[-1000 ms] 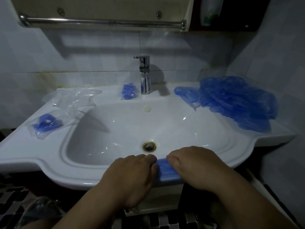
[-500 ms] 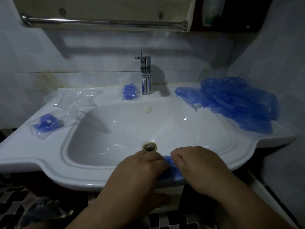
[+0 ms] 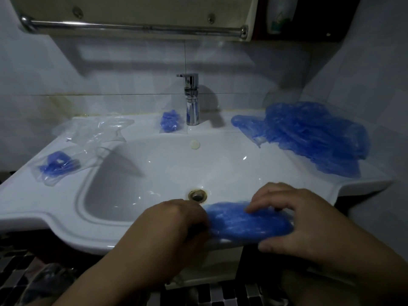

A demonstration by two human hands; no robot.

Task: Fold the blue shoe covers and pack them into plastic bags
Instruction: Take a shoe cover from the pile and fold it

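Shoe cover (image 3: 242, 224), blue, elongated, at front rim of sink (image 3: 66, 217), left hand (image 3: 174, 226) grip curled round its left end, right hand (image 3: 304, 219) grip pinching right end, thumb beneath, fingers (image 3: 265, 204) on top

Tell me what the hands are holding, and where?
One blue shoe cover. The left hand grips its left end; the right hand pinches its right end.
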